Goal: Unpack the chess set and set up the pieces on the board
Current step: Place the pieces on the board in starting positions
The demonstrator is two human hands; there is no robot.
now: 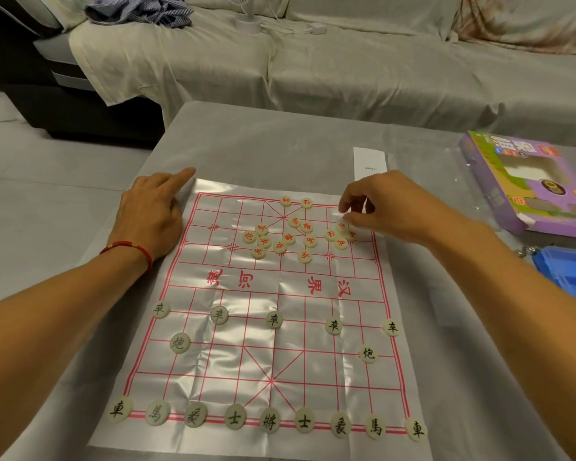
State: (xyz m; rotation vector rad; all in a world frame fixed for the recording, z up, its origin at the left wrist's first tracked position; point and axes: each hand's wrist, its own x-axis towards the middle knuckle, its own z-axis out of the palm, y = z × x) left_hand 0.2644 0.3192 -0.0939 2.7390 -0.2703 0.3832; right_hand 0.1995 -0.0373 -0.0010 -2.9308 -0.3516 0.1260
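Note:
A shiny plastic Chinese chess board (273,294) with red lines lies on the grey table. Black-lettered round pieces (269,421) stand in order along the near rows. Red-lettered pieces (280,239) lie in a loose heap on the far half, and two of them (296,201) stand on the far edge line. My left hand (153,207) presses flat on the board's far left corner, index finger stretched out. My right hand (376,207) hovers over the far right cluster of red pieces (338,236), its fingertips curled down onto one piece, which they mostly hide.
The purple chess set box (526,184) lies at the table's right, with a blue plastic case (569,274) below it. A white paper slip (369,163) sits beyond the board. A sofa draped in cloth (346,61) stands behind the table.

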